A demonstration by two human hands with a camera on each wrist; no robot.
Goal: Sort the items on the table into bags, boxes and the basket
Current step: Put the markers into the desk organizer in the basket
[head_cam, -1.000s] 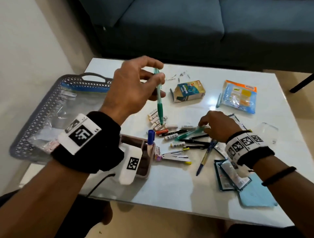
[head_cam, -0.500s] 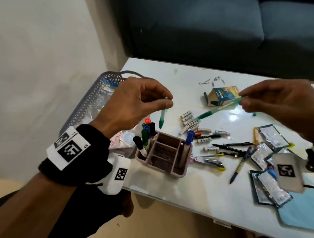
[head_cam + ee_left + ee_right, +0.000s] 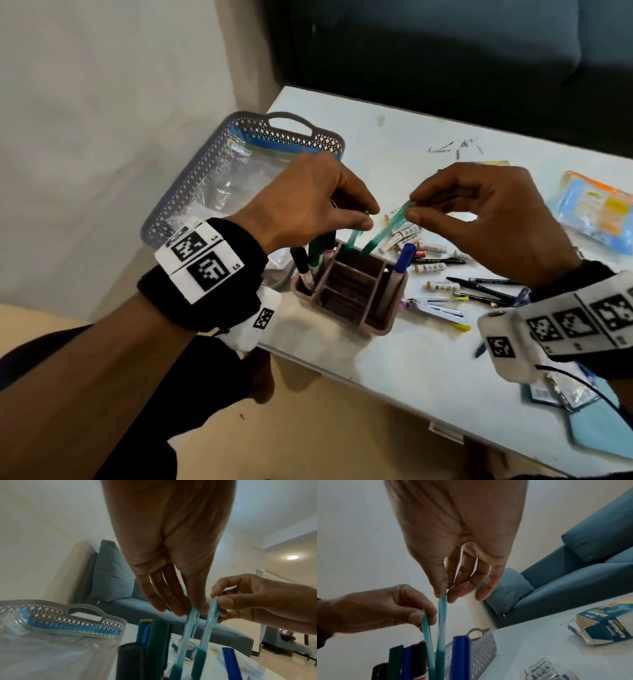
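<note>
Two translucent green pens stand tip-down at the back compartment of the brown desk organizer (image 3: 352,308). My left hand (image 3: 368,217) pinches the top of the left pen (image 3: 354,236), and my right hand (image 3: 411,209) pinches the top of the right pen (image 3: 385,231). In the left wrist view the left hand (image 3: 192,609) holds its pen (image 3: 185,635) beside the right pen (image 3: 208,628). The right wrist view has the right hand (image 3: 444,596) on its pen (image 3: 441,626), close to the left pen (image 3: 427,635).
Several markers (image 3: 315,253) fill the organizer's left slot, and a blue marker (image 3: 400,270) its right one. A grey basket (image 3: 212,161) with a clear zip bag sits at the left. Loose pens (image 3: 479,284), a card box (image 3: 604,626), a blue-orange packet (image 3: 596,209) and sachets (image 3: 565,390) lie to the right.
My right hand lifted a green pen off the table. Both hands then carried their pens down to the organizer, and the pens turned from slanted to tip-down.
</note>
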